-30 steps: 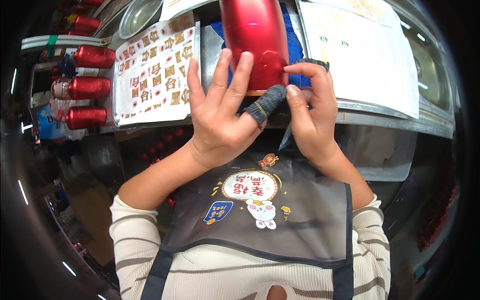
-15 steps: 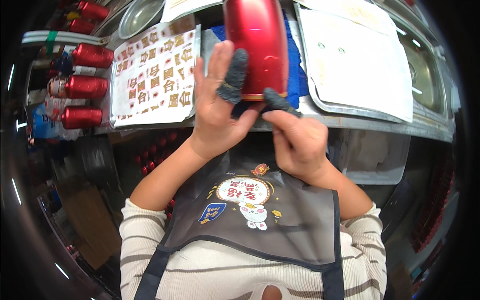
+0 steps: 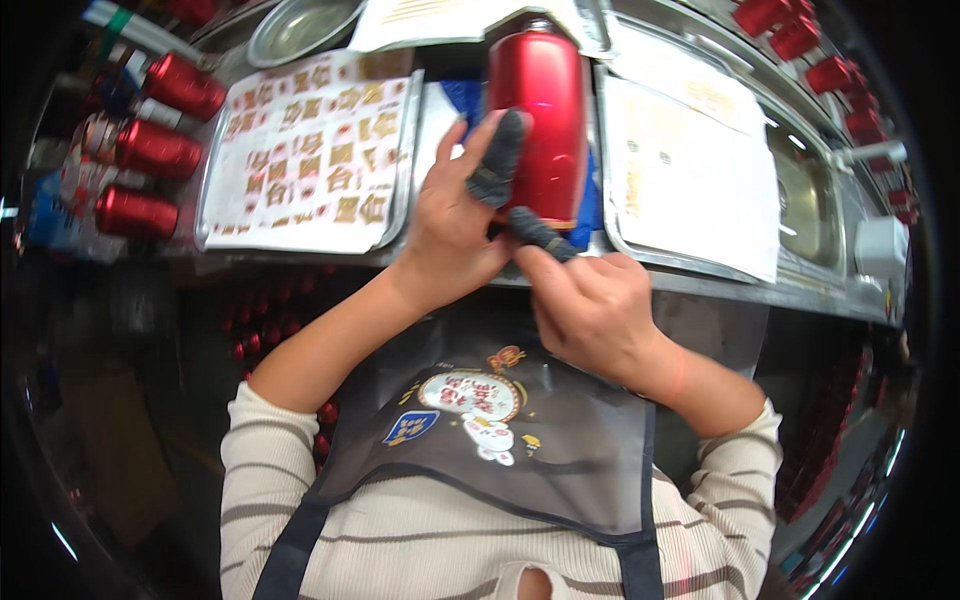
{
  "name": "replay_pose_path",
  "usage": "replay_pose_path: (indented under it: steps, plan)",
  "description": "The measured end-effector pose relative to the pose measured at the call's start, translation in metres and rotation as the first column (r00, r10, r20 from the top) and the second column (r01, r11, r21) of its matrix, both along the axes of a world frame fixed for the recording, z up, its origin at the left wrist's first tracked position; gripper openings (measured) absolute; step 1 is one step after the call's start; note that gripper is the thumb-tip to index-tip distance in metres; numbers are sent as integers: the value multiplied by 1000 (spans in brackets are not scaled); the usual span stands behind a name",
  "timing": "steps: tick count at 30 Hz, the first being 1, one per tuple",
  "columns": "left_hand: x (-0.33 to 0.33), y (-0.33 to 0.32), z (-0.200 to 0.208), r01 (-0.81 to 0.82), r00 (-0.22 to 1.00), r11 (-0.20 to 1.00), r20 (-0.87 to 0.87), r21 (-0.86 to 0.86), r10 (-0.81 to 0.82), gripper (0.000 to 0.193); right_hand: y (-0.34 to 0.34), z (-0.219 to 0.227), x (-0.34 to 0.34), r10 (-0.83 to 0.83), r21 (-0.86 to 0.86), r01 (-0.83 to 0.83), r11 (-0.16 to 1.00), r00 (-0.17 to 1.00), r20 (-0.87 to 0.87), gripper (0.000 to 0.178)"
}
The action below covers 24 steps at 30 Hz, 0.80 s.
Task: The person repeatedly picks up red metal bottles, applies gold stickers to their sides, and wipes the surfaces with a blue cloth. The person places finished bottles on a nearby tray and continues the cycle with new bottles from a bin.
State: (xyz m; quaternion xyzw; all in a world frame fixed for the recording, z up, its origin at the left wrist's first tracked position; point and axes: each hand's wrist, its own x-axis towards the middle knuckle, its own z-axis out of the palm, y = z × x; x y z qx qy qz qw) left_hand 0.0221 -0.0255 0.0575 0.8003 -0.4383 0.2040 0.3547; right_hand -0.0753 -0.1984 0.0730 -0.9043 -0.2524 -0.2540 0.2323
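Note:
A shiny red metallic bottle (image 3: 540, 120) lies on a blue cloth (image 3: 460, 98), its neck pointing away and its gold-edged end towards me. My left hand (image 3: 445, 215) is along the bottle's left side, fingers stretched out and apart. A dark fabric cover on its index finger touches the red surface. At the near end, my right hand (image 3: 600, 305) is closed, its dark-covered index finger pressed towards the gold edge, close to the left thumb. Whether anything small is pinched there is hidden.
Left of the bottle, a tray (image 3: 405, 190) bears a sheet of gold and red markings (image 3: 310, 150). Another tray (image 3: 625, 240) with white sheets lies right, beside a sink (image 3: 815, 200). Several red bottles (image 3: 160, 148) lie at far left. A metal bowl (image 3: 305, 30) sits behind.
The whole view has shifted, and the bottle's neck now shows at the top. Both hands stay at the bottle's near end, with the left fingers closer against its side.

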Motion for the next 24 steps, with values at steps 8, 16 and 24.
replay_pose_path:
  steps: [8,16,24]
  plan:
    - [-2,7,-18,-142,980,987,-128,79,151,76,27,-17,25,64,-237,-51,970,997,45,19]
    - [-13,3,10,-100,981,981,-149,167,125,94,-35,23,-1,319,577,-174,798,934,-159,17]
    - [-11,7,26,-28,998,975,-42,219,38,97,-180,-34,69,-504,277,584,763,805,-312,18]
